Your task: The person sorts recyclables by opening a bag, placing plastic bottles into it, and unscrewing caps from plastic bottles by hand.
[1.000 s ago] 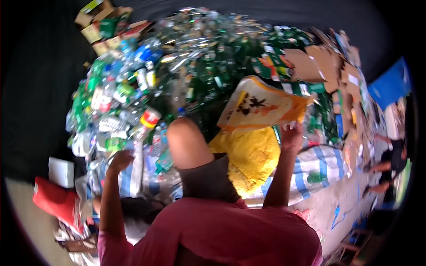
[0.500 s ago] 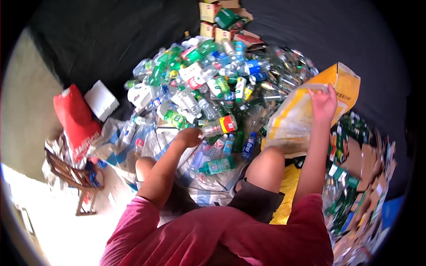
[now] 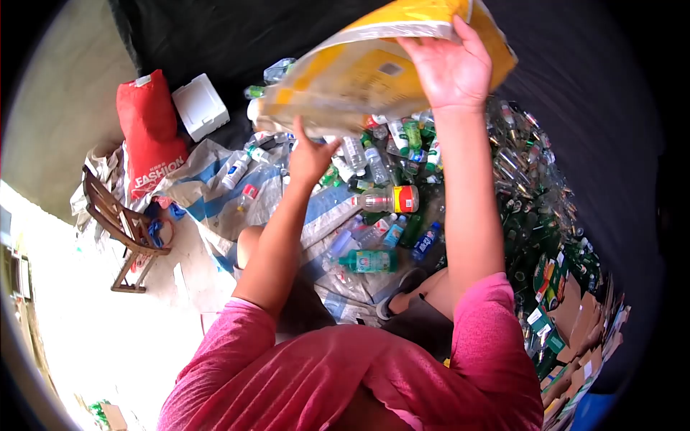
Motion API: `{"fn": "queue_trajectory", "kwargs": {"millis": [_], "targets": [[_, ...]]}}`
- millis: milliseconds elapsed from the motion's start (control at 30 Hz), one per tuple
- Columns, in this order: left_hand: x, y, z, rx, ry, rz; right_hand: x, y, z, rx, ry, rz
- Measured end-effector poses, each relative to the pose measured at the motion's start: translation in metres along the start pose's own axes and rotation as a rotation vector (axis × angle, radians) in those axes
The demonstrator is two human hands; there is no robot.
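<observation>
My right hand (image 3: 458,72) grips the edge of a large yellow and clear plastic sack (image 3: 392,68), holding it raised over the bottle pile. At the sack's lower left edge is my left hand (image 3: 314,154), thumb and forefinger spread, with a fingertip overlapping the plastic; the other fingers are partly hidden. Below it lies a clear bottle with a red and yellow label (image 3: 388,200). Closer to my legs are a green bottle (image 3: 370,261) and a blue-labelled bottle (image 3: 426,241), on a striped woven sheet (image 3: 327,215).
Mixed plastic bottles (image 3: 374,161) lie behind the sack. Green glass bottles and flattened cardboard (image 3: 578,316) are heaped at right. On the left stand a red bag (image 3: 149,129), a white foam box (image 3: 200,106) and a wooden chair (image 3: 122,223). Black sheeting (image 3: 194,36) hangs behind.
My left hand has let go of the red-and-yellow-labelled bottle and moved up to the sack. My right hand has swung the sack up and leftward over the pile. The view has shifted.
</observation>
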State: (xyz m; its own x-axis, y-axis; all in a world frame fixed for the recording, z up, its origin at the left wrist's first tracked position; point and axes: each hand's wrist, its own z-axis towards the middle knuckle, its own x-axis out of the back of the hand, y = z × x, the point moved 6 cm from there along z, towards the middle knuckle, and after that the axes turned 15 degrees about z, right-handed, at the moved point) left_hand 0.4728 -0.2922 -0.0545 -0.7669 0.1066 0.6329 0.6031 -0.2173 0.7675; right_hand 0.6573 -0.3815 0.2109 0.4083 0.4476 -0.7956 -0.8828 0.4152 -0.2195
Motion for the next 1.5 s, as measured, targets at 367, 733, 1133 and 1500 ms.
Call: {"fn": "queue_trajectory", "kwargs": {"millis": [367, 733, 1133, 1500], "targets": [[-0.006, -0.046, -0.128, -0.21, -1.407, 0.438, 0.194, 0.177, -0.096, -0.309, 0.438, -0.447], [0.005, -0.104, 0.026, -0.246, -0.387, 0.751, 0.383, 0.21, -0.254, -0.403, 0.485, -1.507], [-0.051, -0.147, 0.055, -0.083, -0.656, 0.611, 0.276, 0.246, -0.271, -0.259, 0.037, -1.679], [-0.054, -0.207, 0.041, 0.476, -0.772, 0.121, 0.282, 0.236, -0.305, -0.412, 0.32, -1.521]]}}
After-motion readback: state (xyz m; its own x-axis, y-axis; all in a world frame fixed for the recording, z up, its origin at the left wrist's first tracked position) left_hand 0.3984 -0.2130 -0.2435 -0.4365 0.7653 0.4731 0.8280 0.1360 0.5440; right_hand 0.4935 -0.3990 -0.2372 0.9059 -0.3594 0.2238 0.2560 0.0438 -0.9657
